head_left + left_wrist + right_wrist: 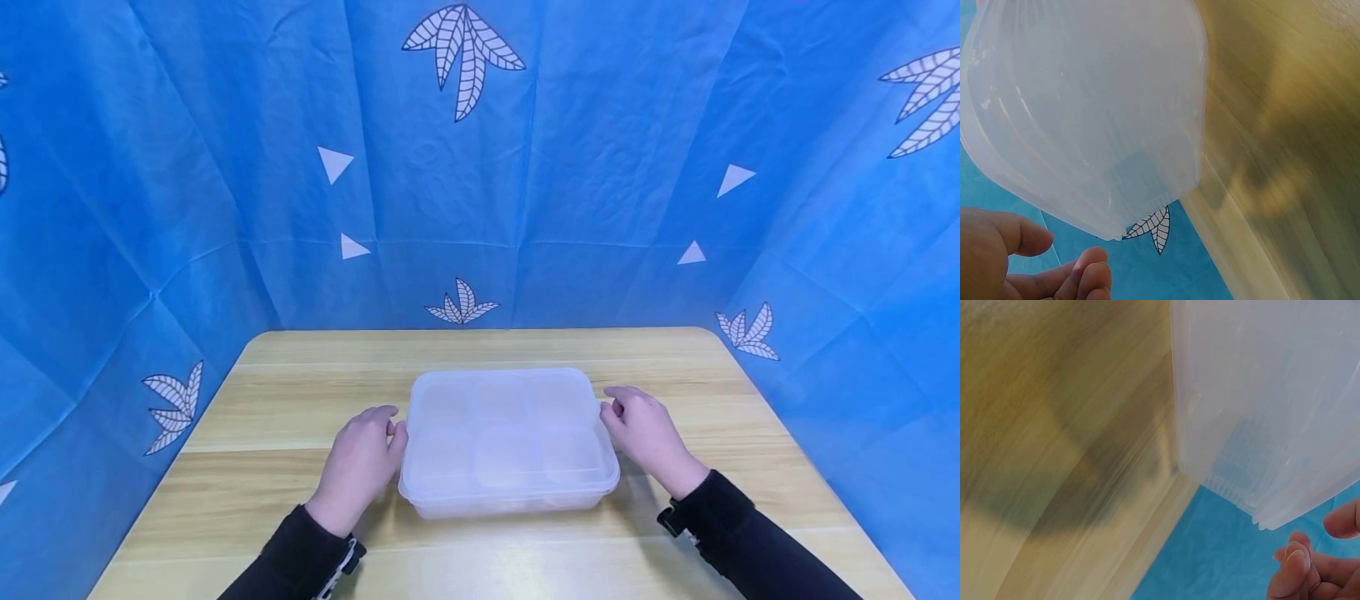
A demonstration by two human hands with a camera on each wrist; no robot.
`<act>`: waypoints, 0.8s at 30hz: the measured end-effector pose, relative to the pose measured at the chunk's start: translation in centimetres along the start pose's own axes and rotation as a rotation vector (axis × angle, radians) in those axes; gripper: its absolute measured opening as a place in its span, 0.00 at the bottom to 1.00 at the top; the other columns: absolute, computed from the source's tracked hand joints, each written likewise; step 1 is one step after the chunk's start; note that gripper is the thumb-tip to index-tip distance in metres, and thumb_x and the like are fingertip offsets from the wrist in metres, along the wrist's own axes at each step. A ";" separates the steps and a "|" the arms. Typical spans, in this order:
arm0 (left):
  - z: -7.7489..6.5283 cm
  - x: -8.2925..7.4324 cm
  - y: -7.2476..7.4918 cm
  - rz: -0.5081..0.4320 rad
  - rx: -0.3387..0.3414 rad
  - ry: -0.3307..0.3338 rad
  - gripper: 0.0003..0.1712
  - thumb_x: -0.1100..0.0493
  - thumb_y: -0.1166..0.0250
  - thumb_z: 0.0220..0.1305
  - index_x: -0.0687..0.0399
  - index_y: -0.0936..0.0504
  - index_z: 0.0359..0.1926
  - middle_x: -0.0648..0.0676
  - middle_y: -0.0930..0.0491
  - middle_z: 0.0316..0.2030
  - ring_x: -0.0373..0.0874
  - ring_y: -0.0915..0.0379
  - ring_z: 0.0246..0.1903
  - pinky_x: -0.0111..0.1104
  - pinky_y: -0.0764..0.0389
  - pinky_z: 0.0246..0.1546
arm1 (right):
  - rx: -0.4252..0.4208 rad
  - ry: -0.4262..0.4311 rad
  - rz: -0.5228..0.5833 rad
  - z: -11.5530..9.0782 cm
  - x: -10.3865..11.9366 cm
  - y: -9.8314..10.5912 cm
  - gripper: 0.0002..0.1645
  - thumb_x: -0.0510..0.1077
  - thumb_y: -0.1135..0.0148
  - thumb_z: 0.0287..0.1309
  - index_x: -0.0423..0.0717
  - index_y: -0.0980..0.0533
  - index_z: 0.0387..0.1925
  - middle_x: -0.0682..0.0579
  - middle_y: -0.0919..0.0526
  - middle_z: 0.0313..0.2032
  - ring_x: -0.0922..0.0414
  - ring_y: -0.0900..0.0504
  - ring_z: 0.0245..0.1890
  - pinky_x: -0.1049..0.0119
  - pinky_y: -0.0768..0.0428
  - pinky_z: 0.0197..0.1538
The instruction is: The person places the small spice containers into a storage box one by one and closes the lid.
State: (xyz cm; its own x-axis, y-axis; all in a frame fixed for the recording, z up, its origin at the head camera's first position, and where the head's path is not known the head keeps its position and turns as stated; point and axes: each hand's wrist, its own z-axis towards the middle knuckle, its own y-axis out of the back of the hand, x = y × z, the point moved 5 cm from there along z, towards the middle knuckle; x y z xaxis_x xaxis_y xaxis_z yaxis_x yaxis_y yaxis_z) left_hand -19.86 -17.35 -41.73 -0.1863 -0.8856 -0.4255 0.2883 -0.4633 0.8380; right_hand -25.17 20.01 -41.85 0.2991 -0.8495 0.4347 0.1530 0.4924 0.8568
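Observation:
A translucent white plastic storage box [510, 442] with its lid on sits in the middle of the table, several rounded compartments showing faintly through the lid. My left hand [363, 458] is beside the box's left end, fingers loosely bent. In the left wrist view, a gap separates the thumb [1032, 234] from the fingers, and nothing lies between them. On the opposite side, my right hand [645, 429] is near the box's right end, also loosely bent. The right wrist view shows its fingertips [1294, 569] just off the box's side wall [1241, 412], holding nothing.
A light wooden table [247, 483] lies under the box, with rounded far corners. Blue cloth [600, 150] printed with white leaves and triangles hangs behind the table and along both sides.

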 end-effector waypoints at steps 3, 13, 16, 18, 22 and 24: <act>0.0 0.0 0.1 -0.003 0.004 -0.002 0.18 0.61 0.37 0.66 0.72 0.18 0.50 0.55 0.22 0.28 0.45 0.30 0.26 0.39 0.22 0.31 | 0.000 -0.003 -0.004 0.0 0.0 0.0 0.20 0.40 0.43 0.66 0.27 0.21 0.51 0.53 0.27 0.23 0.60 0.32 0.20 0.59 0.26 0.34; 0.1 0.1 0.0 -0.003 0.020 0.005 0.18 0.61 0.38 0.66 0.72 0.18 0.50 0.54 0.22 0.28 0.44 0.30 0.25 0.37 0.24 0.29 | 0.001 -0.004 -0.005 0.0 -0.1 -0.2 0.20 0.40 0.43 0.65 0.27 0.21 0.51 0.53 0.26 0.24 0.60 0.31 0.21 0.59 0.25 0.34; 0.1 0.0 -0.1 -0.005 0.025 0.008 0.17 0.61 0.38 0.66 0.72 0.18 0.50 0.54 0.23 0.28 0.44 0.31 0.25 0.37 0.24 0.29 | 0.008 -0.005 0.003 0.0 -0.1 -0.3 0.20 0.40 0.43 0.65 0.27 0.22 0.52 0.53 0.27 0.23 0.59 0.32 0.20 0.60 0.26 0.33; 0.1 -0.1 -0.3 -0.002 0.023 0.006 0.17 0.61 0.37 0.66 0.72 0.18 0.49 0.54 0.22 0.28 0.45 0.30 0.26 0.38 0.22 0.30 | 0.012 -0.005 0.011 -0.1 0.0 -0.4 0.20 0.39 0.43 0.65 0.27 0.22 0.52 0.53 0.28 0.23 0.59 0.33 0.20 0.60 0.27 0.33; 0.2 -0.3 -0.4 0.001 0.035 0.009 0.18 0.61 0.37 0.66 0.72 0.18 0.50 0.55 0.21 0.29 0.45 0.29 0.26 0.38 0.21 0.32 | 0.010 0.001 0.013 -0.1 0.0 -0.6 0.20 0.40 0.42 0.65 0.27 0.21 0.51 0.53 0.28 0.23 0.59 0.33 0.20 0.60 0.26 0.34; 0.2 -0.5 -0.5 0.003 0.047 0.013 0.18 0.61 0.37 0.66 0.72 0.18 0.50 0.55 0.22 0.28 0.44 0.29 0.26 0.37 0.22 0.31 | 0.006 0.007 0.006 -0.1 0.0 -0.8 0.19 0.40 0.42 0.65 0.28 0.21 0.50 0.53 0.28 0.24 0.59 0.32 0.21 0.59 0.25 0.35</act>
State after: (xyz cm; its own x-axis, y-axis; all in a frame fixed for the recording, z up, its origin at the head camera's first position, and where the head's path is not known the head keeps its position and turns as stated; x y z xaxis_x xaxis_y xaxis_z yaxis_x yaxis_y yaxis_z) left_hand -20.12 -16.65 -41.88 -0.1730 -0.8875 -0.4271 0.2447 -0.4587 0.8542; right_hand -25.18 19.63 -42.59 0.3070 -0.8450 0.4379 0.1456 0.4964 0.8558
